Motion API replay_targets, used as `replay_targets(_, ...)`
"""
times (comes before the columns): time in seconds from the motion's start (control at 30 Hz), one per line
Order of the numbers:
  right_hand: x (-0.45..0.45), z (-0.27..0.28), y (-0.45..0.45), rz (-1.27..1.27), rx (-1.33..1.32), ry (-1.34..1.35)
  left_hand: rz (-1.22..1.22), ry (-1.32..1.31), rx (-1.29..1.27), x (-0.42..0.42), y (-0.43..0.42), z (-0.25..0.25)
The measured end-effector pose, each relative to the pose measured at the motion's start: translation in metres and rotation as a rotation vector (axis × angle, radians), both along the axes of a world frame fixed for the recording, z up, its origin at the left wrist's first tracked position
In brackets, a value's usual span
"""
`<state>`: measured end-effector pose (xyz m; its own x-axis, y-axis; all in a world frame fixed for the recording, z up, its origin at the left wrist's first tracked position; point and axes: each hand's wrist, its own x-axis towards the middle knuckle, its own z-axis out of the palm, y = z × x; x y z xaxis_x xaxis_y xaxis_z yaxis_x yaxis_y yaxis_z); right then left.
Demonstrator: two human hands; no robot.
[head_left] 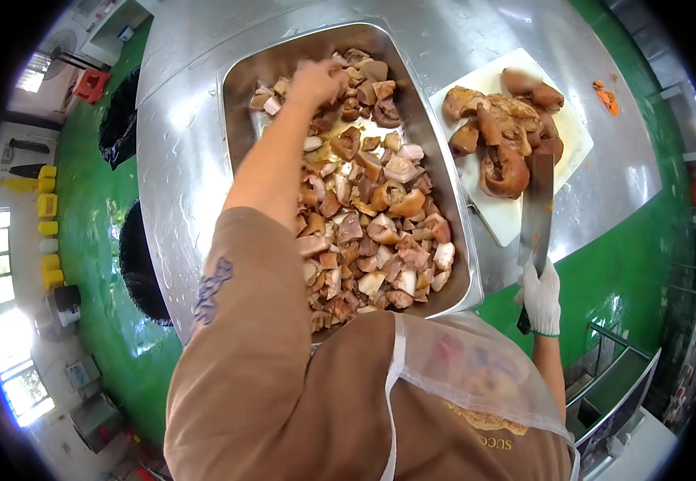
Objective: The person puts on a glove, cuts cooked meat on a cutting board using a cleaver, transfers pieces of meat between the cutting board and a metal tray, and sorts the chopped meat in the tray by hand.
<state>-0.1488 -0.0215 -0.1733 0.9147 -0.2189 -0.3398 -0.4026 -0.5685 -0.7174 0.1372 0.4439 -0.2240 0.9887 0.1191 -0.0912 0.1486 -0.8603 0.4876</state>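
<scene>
The tabletop (pixel 188 160) is bare metal with a reflective surface, wet with droplets and streaks at its left side. Small orange scraps (pixel 606 99) lie near its far right corner. The floor (pixel 103 248) is green and glossy. Two bins with black liners (pixel 143 272) stand against the left side of the tabletop. Further left are yellow containers (pixel 48 205) and bright windows (pixel 3 345) in a pale wall; a metal-framed cart (pixel 617 385) stands at lower right.

A deep metal tray (pixel 237 120) sits on the tabletop, its long axis running away from the person, the far end leaning slightly left. It holds chopped meat (pixel 364 240), lying at mixed angles. Right of it, a white cutting board (pixel 502 224) is set askew and carries larger meat pieces (pixel 508 120).

The knife (pixel 537 208) is over the board's right edge, beside those pieces. Its long axis runs nearly straight away from the person, blade end forward, handle towards the body. The gloved right hand (pixel 542 297) has its fingers closed round the handle.

The bare left hand (pixel 317 82) is at the chopped meat in the tray's far part. Its fingers are bent and blurred; cannot tell how far they are open or whether they grip a piece.
</scene>
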Motion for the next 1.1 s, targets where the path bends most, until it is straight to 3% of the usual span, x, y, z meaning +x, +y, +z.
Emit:
replay_targets(0.03, -0.001, -0.004, -0.003, 0.026, -0.019, -0.037, -0.004, 0.046, 0.39, -0.025, -0.032, 0.015)
replay_targets(0.23, 0.003, 0.027, 0.024, -0.084, 0.038, 0.09, -0.436, 0.302, 0.136, -0.109, -0.078, 0.032)
replay_targets(0.27, 0.004, 0.025, 0.025, -0.087, 0.036, 0.072, -0.473, 0.118, 0.17, -0.127, -0.074, 0.021)
replay_targets(0.47, 0.005, 0.02, 0.016, -0.088, 0.068, 0.057, -0.486, 0.386, 0.348, -0.141, -0.029, 0.052)
replay_targets(0.57, 0.003, 0.019, 0.015, -0.096, 0.094, 0.047, -0.45, 0.385, 0.547, -0.115, -0.009, 0.067)
replay_targets(0.7, 0.004, 0.017, 0.013, -0.077, 0.083, 0.038, -0.241, -0.203, 0.169, -0.049, -0.012, 0.031)
replay_targets(0.77, 0.005, 0.021, 0.018, -0.091, 0.076, 0.061, -0.162, -0.344, -0.052, -0.009, -0.028, 0.011)
replay_targets(0.87, 0.006, 0.025, 0.024, -0.106, 0.047, 0.083, -0.081, -0.135, -0.01, 0.013, -0.052, 0.01)
replay_targets(0.97, 0.006, 0.028, 0.029, -0.129, 0.037, 0.086, 0.049, -0.279, 0.11, 0.012, -0.062, -0.033)
replay_targets(1.0, 0.006, 0.027, 0.03, -0.138, 0.033, 0.085, 0.107, -0.203, 0.12, -0.011, -0.072, -0.01)
replay_targets(1.1, 0.004, 0.019, 0.024, -0.09, 0.015, 0.066, 0.144, -0.241, 0.086, -0.017, -0.069, -0.025)
